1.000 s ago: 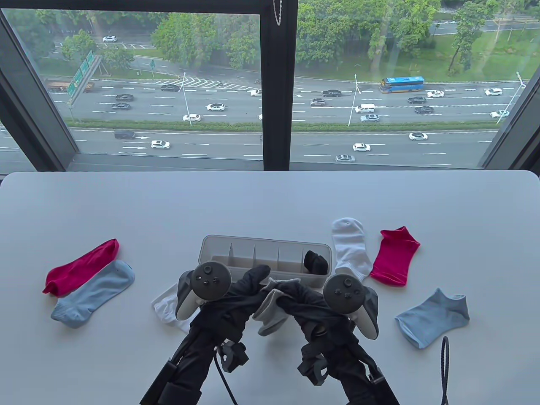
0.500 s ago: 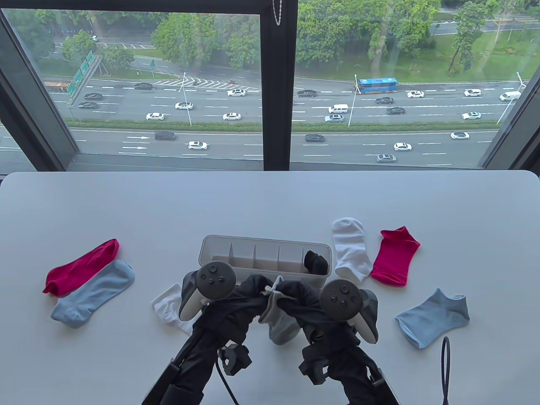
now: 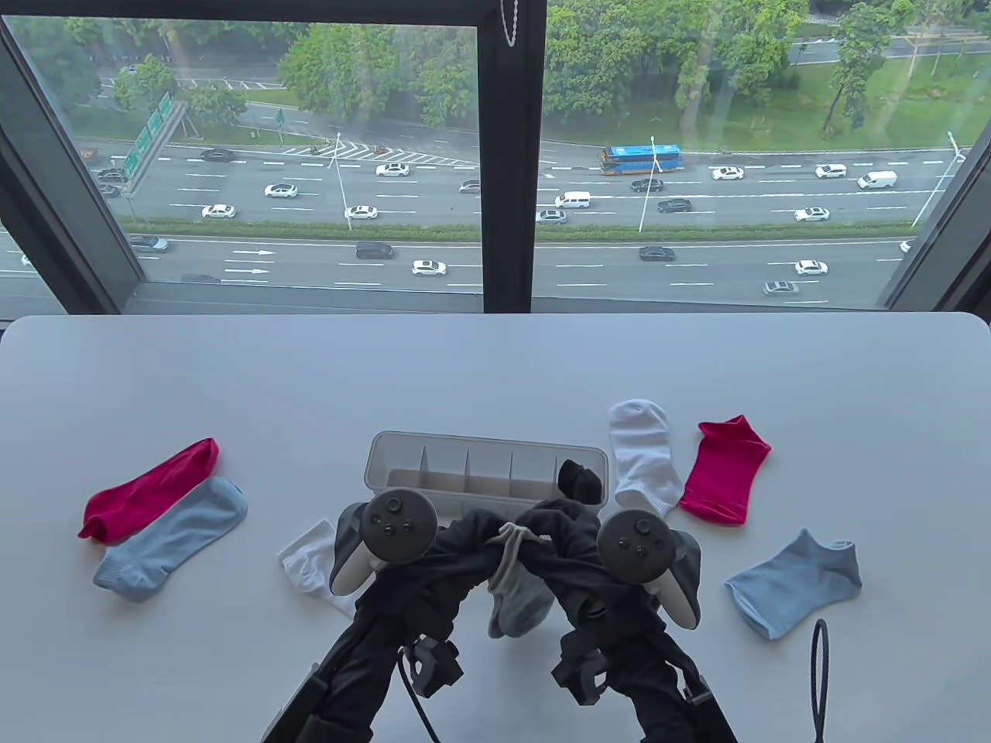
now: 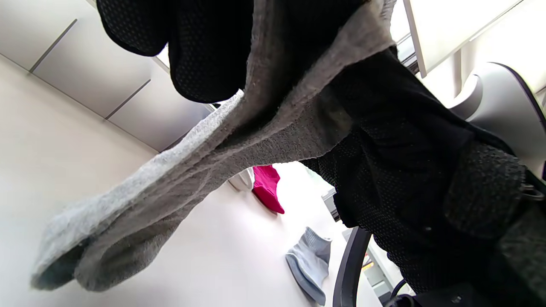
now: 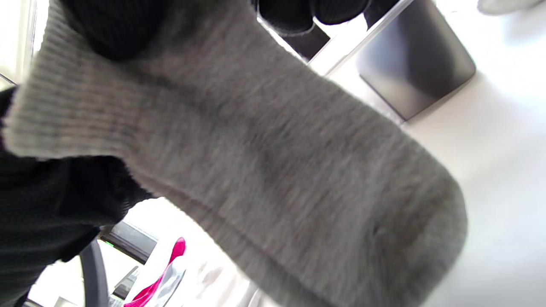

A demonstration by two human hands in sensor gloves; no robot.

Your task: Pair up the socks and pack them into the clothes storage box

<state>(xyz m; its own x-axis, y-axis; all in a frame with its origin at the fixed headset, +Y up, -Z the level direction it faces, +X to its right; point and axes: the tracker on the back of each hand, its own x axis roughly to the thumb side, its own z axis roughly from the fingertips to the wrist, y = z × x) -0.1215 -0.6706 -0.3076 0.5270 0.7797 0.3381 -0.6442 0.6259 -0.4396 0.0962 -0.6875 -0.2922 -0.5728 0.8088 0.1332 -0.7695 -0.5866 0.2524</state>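
- We saw both gloved hands raised together just on the near side of the storage box [image 3: 402, 453], each with a tracker strapped to its back.
- The left hand [image 3: 464, 534] reached in from the near left, its forearm slanting up toward the middle, and its fingers [image 4: 204, 55] were curled over the cuff of the grey socks [image 3: 515, 600].
- The right hand [image 3: 553, 534] came in from the near right in a mirrored slant; its fingers [image 5: 115, 30] were clamped on the ribbed cuff of the same grey socks.
- The grey socks hung down between the two wrists, toes pointing toward the near edge; from the left wrist we could see two layers lying together. Whether the toes touched the table [image 3: 495, 364] we could not tell.
- The storage box stood on the table just beyond the hands, split by dividers, with a black sock bundle [image 3: 581, 480] in its rightmost compartment.
- A white sock [image 3: 642, 453] and a red sock [image 3: 724, 472] lay to the right of the box, with a light blue sock [image 3: 793, 584] nearer on the right.
- On the left lay another red sock [image 3: 147, 487] touching another light blue sock [image 3: 170, 542], and a second white sock [image 3: 306, 565] showed partly under the left hand's tracker.
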